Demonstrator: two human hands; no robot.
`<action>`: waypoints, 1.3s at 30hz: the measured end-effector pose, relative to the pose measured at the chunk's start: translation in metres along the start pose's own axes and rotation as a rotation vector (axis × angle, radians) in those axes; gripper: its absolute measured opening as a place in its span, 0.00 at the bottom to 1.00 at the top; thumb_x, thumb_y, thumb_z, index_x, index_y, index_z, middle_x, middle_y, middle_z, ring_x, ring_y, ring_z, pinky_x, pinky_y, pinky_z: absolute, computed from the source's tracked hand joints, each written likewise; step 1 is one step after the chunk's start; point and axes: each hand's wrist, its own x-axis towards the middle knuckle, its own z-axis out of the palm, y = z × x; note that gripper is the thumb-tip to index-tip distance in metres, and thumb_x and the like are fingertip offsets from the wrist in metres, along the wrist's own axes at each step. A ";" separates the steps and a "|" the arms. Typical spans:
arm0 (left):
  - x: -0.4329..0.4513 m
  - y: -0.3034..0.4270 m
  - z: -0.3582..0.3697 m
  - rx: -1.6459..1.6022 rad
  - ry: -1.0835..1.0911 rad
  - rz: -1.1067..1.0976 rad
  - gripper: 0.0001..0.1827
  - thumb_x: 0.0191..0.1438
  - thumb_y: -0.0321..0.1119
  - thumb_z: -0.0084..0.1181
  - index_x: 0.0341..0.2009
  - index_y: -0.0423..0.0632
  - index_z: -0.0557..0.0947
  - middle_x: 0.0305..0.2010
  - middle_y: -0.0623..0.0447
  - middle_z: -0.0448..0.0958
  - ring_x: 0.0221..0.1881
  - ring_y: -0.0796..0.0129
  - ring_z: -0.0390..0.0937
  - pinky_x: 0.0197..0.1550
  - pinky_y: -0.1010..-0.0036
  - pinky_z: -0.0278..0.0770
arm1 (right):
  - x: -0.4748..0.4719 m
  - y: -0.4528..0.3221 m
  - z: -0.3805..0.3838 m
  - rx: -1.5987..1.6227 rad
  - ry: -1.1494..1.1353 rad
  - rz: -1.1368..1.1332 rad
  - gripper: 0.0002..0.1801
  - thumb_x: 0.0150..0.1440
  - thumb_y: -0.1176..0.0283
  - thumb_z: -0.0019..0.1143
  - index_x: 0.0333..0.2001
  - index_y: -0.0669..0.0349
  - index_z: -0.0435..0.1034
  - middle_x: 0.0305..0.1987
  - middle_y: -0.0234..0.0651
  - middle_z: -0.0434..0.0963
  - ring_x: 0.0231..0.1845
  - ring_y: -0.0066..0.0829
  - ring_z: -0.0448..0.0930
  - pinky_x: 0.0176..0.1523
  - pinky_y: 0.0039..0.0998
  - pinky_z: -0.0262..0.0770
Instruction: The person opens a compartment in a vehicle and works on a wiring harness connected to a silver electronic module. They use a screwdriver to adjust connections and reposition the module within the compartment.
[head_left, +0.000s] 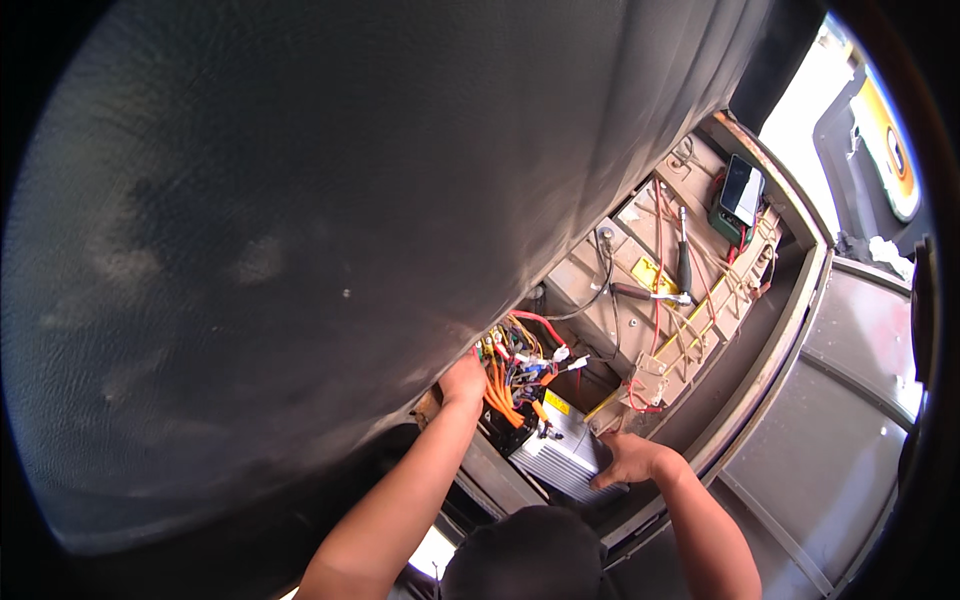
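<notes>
A finned aluminium controller box (566, 457) with a yellow label lies tilted in the compartment under a raised seat. Around its far end, thumb and fingers spread across the fins, is my right hand (634, 457). Beside the controller's wired end, my left hand (463, 377) reaches in by the seat's edge; its fingertips are hidden. A dense wiring bundle (517, 367) with orange, yellow and red wires and white connectors lies between my hands. Thick orange cables (501, 397) run down toward the controller.
Large dusty batteries (585, 277) with cables fill the compartment's far part. On them lie a ratchet wrench (645, 293), a black-handled tool (683, 255) and a green device (731, 221) with a dark screen. The black seat cushion (300, 225) overhangs the left; a metal frame (780, 322) borders the right.
</notes>
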 end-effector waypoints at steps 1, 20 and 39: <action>0.003 -0.006 -0.002 0.021 -0.008 0.020 0.18 0.73 0.36 0.48 0.61 0.40 0.76 0.62 0.48 0.76 0.53 0.64 0.79 0.47 0.70 0.82 | -0.003 -0.001 -0.001 0.019 -0.011 0.024 0.55 0.42 0.53 0.79 0.69 0.70 0.64 0.67 0.58 0.75 0.70 0.49 0.74 0.73 0.39 0.67; 0.012 -0.024 0.000 -0.196 -0.048 -0.014 0.15 0.71 0.32 0.52 0.59 0.44 0.75 0.57 0.49 0.77 0.48 0.63 0.80 0.44 0.66 0.85 | -0.021 -0.021 0.019 0.037 -0.003 0.096 0.50 0.51 0.57 0.68 0.71 0.72 0.58 0.62 0.62 0.76 0.67 0.55 0.75 0.71 0.41 0.69; 0.035 -0.053 -0.013 0.538 0.081 0.418 0.17 0.63 0.27 0.47 0.53 0.37 0.81 0.56 0.36 0.80 0.58 0.42 0.76 0.63 0.57 0.69 | 0.020 -0.071 0.121 -0.385 0.639 0.214 0.44 0.60 0.55 0.62 0.73 0.66 0.57 0.70 0.60 0.63 0.75 0.60 0.62 0.67 0.64 0.67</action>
